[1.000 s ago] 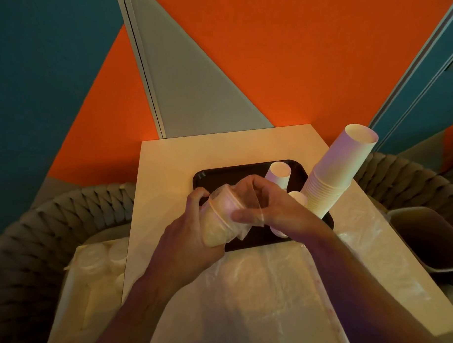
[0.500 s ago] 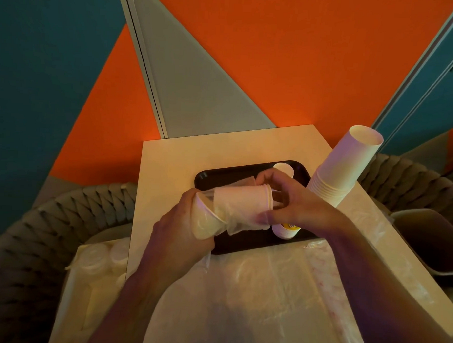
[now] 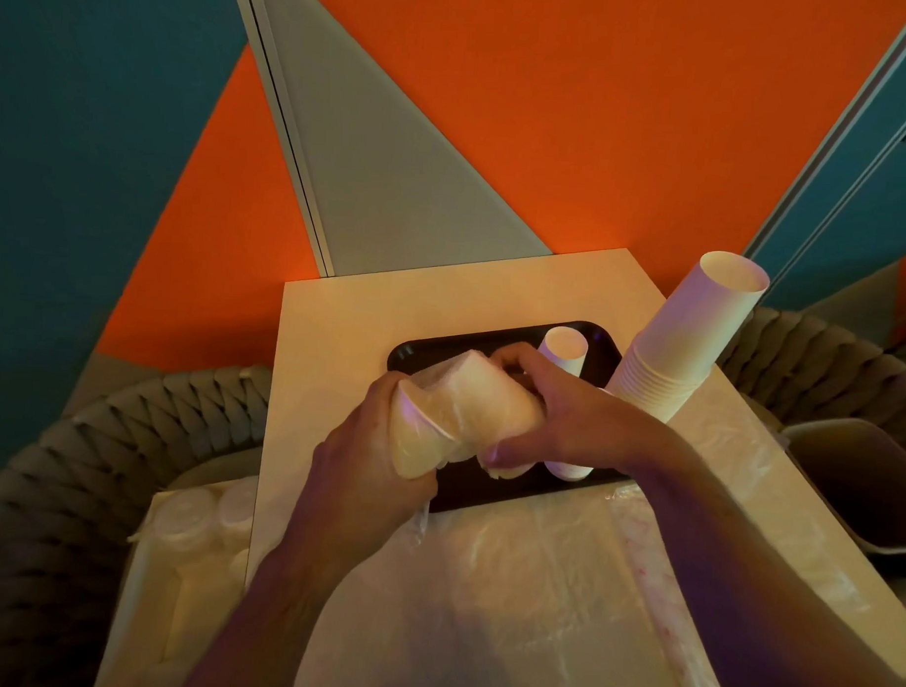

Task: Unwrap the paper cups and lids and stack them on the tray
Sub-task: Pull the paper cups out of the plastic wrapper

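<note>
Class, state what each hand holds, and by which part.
Both hold the wrapped cups: left hand at the rim end, right hand at the base end.

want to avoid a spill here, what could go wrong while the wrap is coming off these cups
The tall cup stack leans at the tray's right edge, close to the right hand; an elbow swing could topple it. The wrapped cups are held sideways over the tray, so freed ones might slide out. Loose plastic on the table could snag.

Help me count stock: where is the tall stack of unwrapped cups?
The tall stack of cups leans at the right of the head view, at the black tray's right end, beyond the right hand.
</note>
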A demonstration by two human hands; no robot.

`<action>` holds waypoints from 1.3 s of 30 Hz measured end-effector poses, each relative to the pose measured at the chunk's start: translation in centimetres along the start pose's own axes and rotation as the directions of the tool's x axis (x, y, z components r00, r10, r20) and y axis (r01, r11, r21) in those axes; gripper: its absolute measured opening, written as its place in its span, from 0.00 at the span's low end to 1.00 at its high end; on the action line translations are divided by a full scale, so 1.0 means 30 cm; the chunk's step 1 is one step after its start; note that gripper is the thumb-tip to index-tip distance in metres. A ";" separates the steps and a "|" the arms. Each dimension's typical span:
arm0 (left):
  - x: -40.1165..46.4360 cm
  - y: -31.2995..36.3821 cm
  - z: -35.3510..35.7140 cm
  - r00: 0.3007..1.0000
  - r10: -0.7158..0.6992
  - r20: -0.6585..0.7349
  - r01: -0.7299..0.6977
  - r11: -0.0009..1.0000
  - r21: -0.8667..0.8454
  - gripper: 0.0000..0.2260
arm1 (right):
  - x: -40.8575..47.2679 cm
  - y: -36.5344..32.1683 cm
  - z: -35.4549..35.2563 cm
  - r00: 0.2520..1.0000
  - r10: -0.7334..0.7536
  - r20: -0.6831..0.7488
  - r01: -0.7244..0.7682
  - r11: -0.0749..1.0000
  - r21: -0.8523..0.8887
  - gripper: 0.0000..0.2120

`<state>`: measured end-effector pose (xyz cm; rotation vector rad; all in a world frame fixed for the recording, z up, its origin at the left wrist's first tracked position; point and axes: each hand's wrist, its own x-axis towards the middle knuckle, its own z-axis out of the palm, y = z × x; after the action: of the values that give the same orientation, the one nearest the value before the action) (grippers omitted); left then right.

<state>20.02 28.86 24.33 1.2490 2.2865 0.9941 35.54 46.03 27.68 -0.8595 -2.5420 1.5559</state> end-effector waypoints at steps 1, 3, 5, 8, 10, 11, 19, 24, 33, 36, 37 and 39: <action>0.001 -0.003 -0.001 1.000 -0.003 -0.010 0.003 1.000 -0.006 0.41 | 0.003 0.006 0.000 1.000 0.015 0.008 -0.014 1.000 -0.028 0.40; 0.004 -0.009 -0.007 0.999 -0.019 -0.044 0.018 1.000 -0.011 0.42 | 0.007 0.028 -0.004 0.999 0.036 0.008 -0.035 0.998 -0.051 0.40; 0.009 -0.011 -0.015 0.996 -0.028 -0.079 0.027 1.000 -0.014 0.42 | 0.005 0.053 -0.016 0.998 0.066 -0.007 -0.066 0.998 -0.003 0.35; 0.014 -0.011 -0.025 0.995 -0.029 -0.092 0.027 0.999 -0.025 0.41 | 0.006 0.095 -0.036 0.994 0.103 -0.027 -0.091 0.958 0.271 0.26; 0.014 -0.008 -0.023 0.996 -0.028 -0.088 0.026 0.999 -0.026 0.40 | 0.016 0.124 -0.051 0.991 0.113 -0.072 -0.075 0.911 0.406 0.26; 0.014 -0.006 -0.020 0.996 -0.025 -0.087 0.023 0.999 -0.024 0.40 | 0.019 0.130 -0.058 0.986 0.108 -0.129 -0.044 0.905 0.423 0.26; 0.017 -0.014 -0.010 0.997 -0.038 -0.071 0.035 0.999 -0.039 0.39 | 0.076 0.133 -0.137 0.777 0.033 -0.629 0.172 0.949 0.263 0.35; 0.017 -0.011 -0.009 0.997 -0.050 -0.060 0.048 0.998 -0.041 0.39 | 0.150 0.171 -0.144 0.672 -0.038 -0.740 0.105 0.993 0.044 0.36; 0.012 -0.012 -0.014 0.998 -0.041 -0.052 0.039 0.999 -0.036 0.39 | 0.229 0.273 -0.107 0.752 -0.030 -0.659 -0.160 0.961 -0.227 0.38; 0.014 -0.006 -0.014 0.998 -0.034 -0.055 0.033 0.999 -0.031 0.39 | 0.241 0.303 -0.080 0.816 0.013 -0.578 -0.238 0.918 -0.316 0.35; 0.016 -0.005 -0.014 0.998 -0.032 -0.056 0.030 0.999 -0.026 0.40 | 0.244 0.314 -0.077 0.836 0.042 -0.547 -0.254 0.914 -0.318 0.36; 0.019 -0.004 -0.015 0.998 -0.031 -0.055 0.029 0.999 -0.023 0.39 | 0.246 0.319 -0.080 0.857 0.083 -0.509 -0.288 0.896 -0.339 0.38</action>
<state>19.37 29.09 24.57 1.1889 2.3221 1.0532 34.19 54.75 19.09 -1.3772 -2.4670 0.6928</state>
